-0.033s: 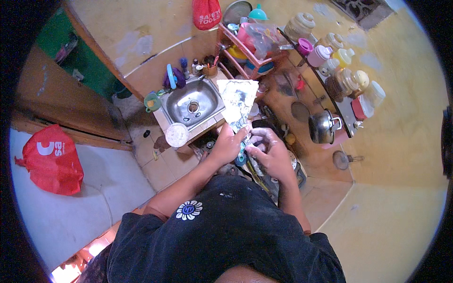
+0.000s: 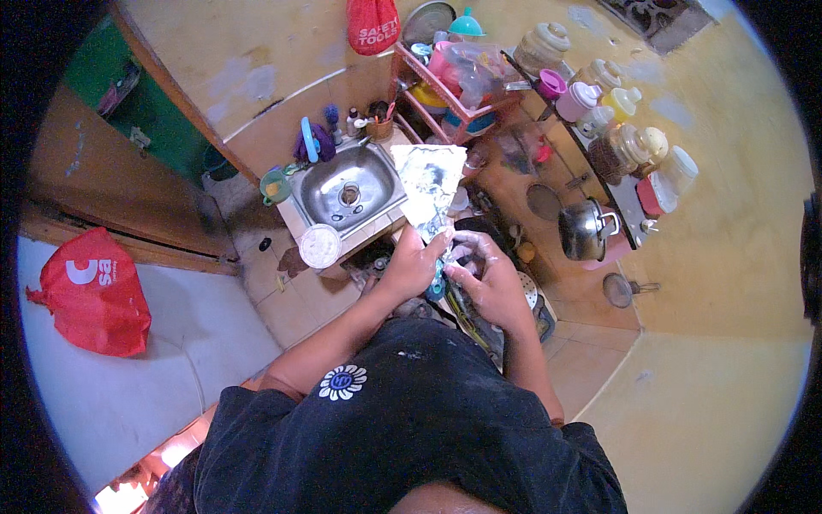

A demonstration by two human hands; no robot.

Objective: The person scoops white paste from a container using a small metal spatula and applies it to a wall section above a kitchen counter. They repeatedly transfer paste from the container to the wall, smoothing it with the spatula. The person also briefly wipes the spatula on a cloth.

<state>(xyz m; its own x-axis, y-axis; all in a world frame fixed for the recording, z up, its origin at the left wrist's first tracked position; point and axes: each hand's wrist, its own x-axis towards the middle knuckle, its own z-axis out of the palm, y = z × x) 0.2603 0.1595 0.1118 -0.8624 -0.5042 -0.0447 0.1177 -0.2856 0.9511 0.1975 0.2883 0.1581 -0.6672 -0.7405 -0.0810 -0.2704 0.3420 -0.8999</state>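
Note:
A wide putty knife point(image 2: 428, 182) points away from me, its flat flared blade bright and smeared with white and grey. My left hand point(image 2: 413, 264) is closed round it where the blade narrows, and a teal part of its handle point(image 2: 437, 281) shows below the fingers. Close against the handle on the right, my right hand point(image 2: 490, 278) has its fingers curled and coated with whitish paste. What those fingers pinch, if anything, is hidden. Ahead and left of the blade lies a steel sink point(image 2: 312, 193). A round tub with a white top point(image 2: 320, 247) stands at the sink's near corner.
A pink rack point(image 2: 467, 111) of kitchenware stands beyond the sink. Along the right wall runs a shelf point(image 2: 629, 218) with jars, with a steel pot point(image 2: 582, 230) beside it. A green mug point(image 2: 275, 186) is by the sink. Far left, a red bag point(image 2: 94, 295) rests on a pale surface.
The putty knife and both hands have barely moved. A pale strip that showed below my right hand is no longer visible there.

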